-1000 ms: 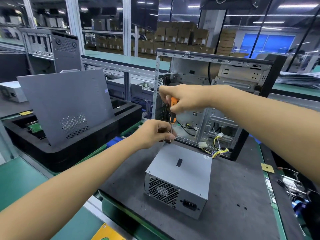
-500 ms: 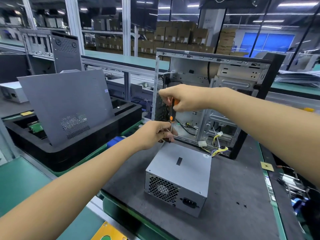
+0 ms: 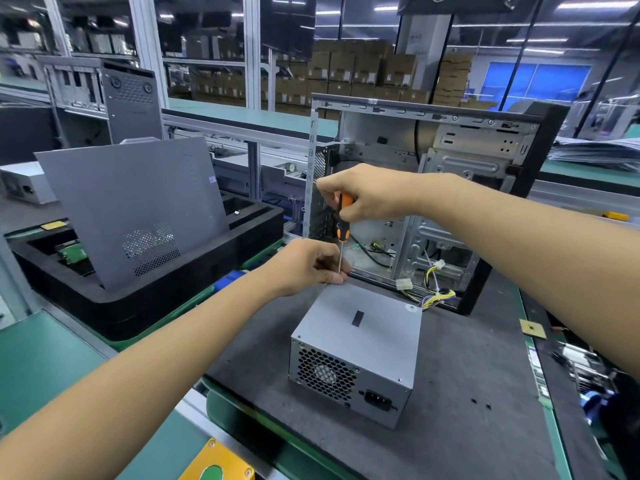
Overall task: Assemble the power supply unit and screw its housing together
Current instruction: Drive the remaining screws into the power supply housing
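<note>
We see the right hand wrapped around the orange handle of a screwdriver, held upright over the far left corner of the PSU. The left hand pinches the shaft low, at that corner. The PSU sits on the bench's dark mat, just in front of the open case. A grey panel leans in a black tray, left.
</note>
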A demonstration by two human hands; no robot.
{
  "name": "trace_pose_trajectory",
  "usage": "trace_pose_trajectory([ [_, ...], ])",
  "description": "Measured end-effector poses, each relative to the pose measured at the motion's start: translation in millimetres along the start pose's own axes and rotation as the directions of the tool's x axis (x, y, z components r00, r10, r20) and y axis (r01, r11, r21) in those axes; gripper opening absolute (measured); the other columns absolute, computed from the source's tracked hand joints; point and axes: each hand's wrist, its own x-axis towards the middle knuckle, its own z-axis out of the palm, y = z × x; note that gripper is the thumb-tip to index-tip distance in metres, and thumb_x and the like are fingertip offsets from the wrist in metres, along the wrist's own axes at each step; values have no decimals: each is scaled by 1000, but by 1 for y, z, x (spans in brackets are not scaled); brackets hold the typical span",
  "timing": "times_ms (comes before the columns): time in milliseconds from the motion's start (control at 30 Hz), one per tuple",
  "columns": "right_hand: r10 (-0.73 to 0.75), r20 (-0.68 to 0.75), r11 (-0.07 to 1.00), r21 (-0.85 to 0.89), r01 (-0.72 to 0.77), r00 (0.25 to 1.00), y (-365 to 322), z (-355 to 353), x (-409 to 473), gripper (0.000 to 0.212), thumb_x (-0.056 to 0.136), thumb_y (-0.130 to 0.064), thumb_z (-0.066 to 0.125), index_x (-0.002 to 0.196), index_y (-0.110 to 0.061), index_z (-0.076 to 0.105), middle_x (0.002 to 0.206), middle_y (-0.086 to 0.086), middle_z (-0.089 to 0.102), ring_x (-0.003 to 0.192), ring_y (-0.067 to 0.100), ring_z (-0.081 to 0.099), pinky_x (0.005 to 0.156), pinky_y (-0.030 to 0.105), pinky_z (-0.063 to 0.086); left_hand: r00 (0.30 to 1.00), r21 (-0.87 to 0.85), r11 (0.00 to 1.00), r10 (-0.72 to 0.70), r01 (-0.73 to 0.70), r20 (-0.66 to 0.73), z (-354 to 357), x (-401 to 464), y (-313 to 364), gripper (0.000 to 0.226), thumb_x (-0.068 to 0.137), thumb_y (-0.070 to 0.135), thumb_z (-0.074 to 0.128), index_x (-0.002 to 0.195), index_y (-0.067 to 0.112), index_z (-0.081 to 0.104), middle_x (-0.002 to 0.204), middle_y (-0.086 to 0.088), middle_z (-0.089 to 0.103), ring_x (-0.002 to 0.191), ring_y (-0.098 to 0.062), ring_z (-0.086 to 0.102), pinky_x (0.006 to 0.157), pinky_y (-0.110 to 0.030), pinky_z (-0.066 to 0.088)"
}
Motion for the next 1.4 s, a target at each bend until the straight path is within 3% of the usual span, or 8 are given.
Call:
trace_pose_trajectory([
  [167,-1,10,1000,-28,1,1000,-2,-3,2,19,77,-8,63,81,-21,50,75,-1,56,69,19,50,61,36,42,1000,105,994,-4,2,19,-2,4,4,15,86,16,84,99,22,79,88,18,77,84,5,71,83,-14,56],
  [400,83,13,996,-10,-83,996,-2,1,2,9,81,-17,63,75,-21,57,66,-8,58,60,4,52,55,30,36,999,99,994,-39,35,38,-1,4,7,15,87,16,83,100,23,80,90,21,77,86,6,71,85,-13,56],
  [500,114,0,993,-15,-114,994,-3,3,4,12,81,-20,64,74,-22,54,67,-7,61,62,11,58,57,31,42,999,76,996,-48,46,26,-1,3,9,15,86,13,84,96,22,77,90,19,78,86,2,73,86,-23,60],
  [600,106,46,993,41,-108,993,-4,0,3,14,81,-15,66,79,-20,54,76,-5,63,59,3,56,57,32,47,998,23,998,-55,55,9,0,1,7,17,84,13,84,85,26,73,97,11,79,90,-7,75,90,-37,61],
  [767,61,66,997,32,-63,996,-4,-2,1,27,75,1,59,94,-18,53,96,5,63,84,28,64,69,50,55,996,2,997,-83,83,-27,2,0,5,12,85,20,85,92,23,78,98,17,78,88,-5,75,89,-33,62],
  [1033,103,14,995,1,-103,995,0,0,16,16,80,-20,66,80,-24,51,67,0,68,49,21,67,49,32,50,995,-63,993,-98,96,-30,1,4,2,6,92,21,79,93,19,74,88,14,79,72,0,71,65,-17,56],
  [1233,44,51,996,81,-48,998,5,0,14,29,73,-1,56,91,-23,52,88,-4,60,72,15,56,60,36,46,996,37,996,-79,77,47,-1,8,3,15,99,19,70,92,33,72,90,13,79,88,-2,73,74,-30,60],
  [1400,37,-4,996,77,-36,999,10,-3,13,18,79,-10,62,89,-23,54,74,-6,67,65,13,67,57,32,53,991,-57,994,-83,90,107,-5,9,6,12,99,22,71,103,33,73,90,8,79,89,-4,73,75,-23,59],
])
